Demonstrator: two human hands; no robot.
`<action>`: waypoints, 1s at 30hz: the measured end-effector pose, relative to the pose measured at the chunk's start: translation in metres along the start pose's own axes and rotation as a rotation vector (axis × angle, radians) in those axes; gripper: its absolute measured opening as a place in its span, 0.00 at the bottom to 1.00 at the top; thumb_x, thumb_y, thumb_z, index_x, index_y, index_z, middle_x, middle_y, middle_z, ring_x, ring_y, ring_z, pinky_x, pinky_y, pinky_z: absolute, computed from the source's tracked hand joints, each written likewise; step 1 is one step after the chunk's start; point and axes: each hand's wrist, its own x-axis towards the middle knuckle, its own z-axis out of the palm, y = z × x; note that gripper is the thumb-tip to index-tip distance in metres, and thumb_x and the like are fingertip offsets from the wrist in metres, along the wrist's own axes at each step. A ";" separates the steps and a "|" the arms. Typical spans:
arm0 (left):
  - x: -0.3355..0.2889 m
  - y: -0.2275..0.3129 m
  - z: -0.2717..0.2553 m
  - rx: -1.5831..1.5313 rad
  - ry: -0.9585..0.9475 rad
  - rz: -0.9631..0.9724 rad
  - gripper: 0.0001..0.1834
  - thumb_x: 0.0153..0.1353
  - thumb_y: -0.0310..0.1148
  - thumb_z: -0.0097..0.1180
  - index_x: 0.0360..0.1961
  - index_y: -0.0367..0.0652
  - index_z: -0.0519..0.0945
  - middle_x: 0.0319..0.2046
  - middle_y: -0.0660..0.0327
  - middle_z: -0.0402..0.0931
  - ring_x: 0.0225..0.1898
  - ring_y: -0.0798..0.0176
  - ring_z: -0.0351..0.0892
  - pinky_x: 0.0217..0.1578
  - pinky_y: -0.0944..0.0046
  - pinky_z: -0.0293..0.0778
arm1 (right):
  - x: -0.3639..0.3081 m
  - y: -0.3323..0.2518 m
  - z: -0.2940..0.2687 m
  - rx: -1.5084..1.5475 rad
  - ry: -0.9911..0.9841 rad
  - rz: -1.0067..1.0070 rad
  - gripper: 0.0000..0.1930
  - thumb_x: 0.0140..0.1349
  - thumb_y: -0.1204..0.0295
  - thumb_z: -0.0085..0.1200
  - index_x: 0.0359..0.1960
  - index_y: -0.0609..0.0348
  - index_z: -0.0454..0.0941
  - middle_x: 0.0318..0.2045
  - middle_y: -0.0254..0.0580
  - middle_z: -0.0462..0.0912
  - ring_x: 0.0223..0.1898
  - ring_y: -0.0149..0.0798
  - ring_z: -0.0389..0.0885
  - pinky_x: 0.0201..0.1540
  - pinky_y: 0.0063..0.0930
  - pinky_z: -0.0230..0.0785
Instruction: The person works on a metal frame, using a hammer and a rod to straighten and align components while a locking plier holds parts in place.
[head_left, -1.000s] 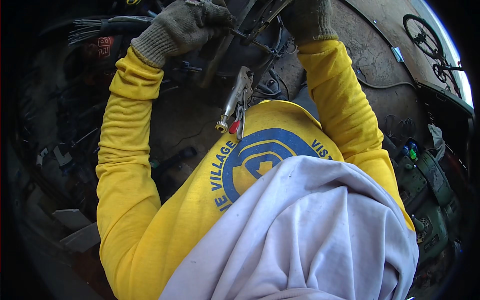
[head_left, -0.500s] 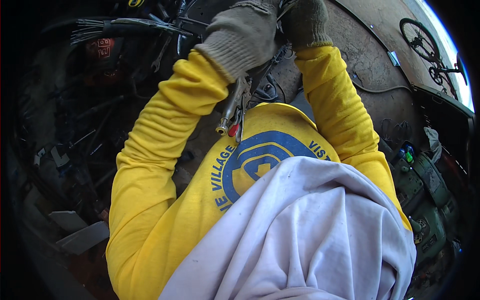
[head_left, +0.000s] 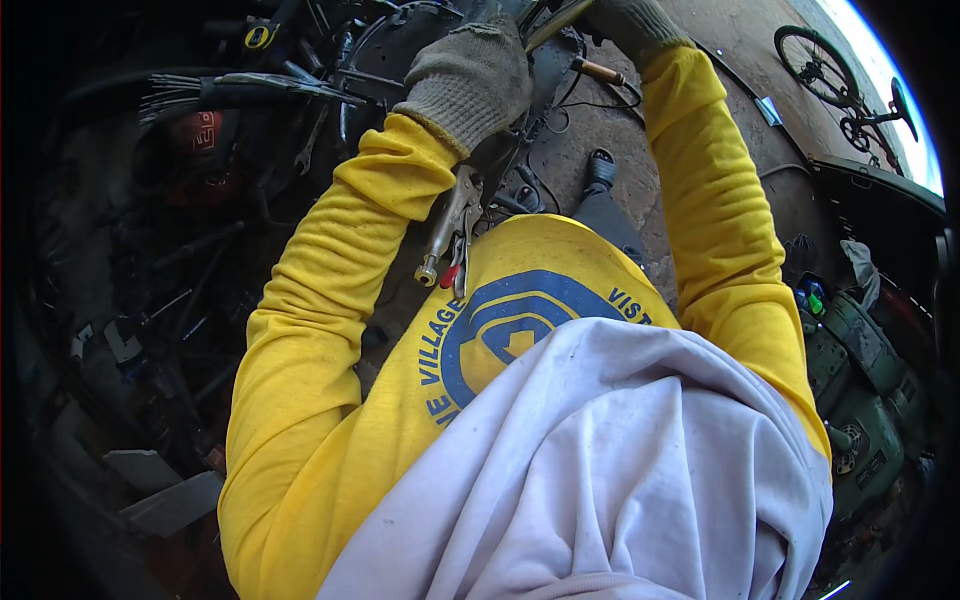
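Note:
My left hand [head_left: 472, 88], in a grey-brown knit glove, is closed at the top of the view; its fingertips are hidden. A pale, narrow, strip-like piece [head_left: 556, 22] runs from beside it toward my right hand [head_left: 636, 24]. That hand wears the same kind of glove, and the upper edge cuts off its fingers. Below my left wrist hang locking pliers [head_left: 447, 228] with a red release lever, clamped on dark metalwork [head_left: 385, 50]. A bundle of thin rods [head_left: 235, 90] sticks out to the left of my left hand.
A tool with a wooden-looking handle [head_left: 600, 71] and a cable lie below my right hand. A sandalled foot [head_left: 600, 170] rests on the floor. At right are a bicycle [head_left: 822, 72] and green machinery [head_left: 850, 400]. Dark clutter and pale flat pieces [head_left: 172, 500] fill the left.
My right hand has moved right and up, away from my left hand. The wooden-looking handle and the foot have come into sight. The view has shifted slightly.

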 end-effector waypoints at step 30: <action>-0.001 -0.009 0.009 -0.051 0.070 -0.018 0.28 0.70 0.48 0.51 0.64 0.42 0.69 0.44 0.43 0.86 0.47 0.40 0.87 0.49 0.42 0.83 | 0.036 -0.061 -0.034 0.321 -0.445 0.600 0.19 0.72 0.59 0.54 0.45 0.65 0.86 0.36 0.42 0.87 0.36 0.35 0.83 0.41 0.31 0.77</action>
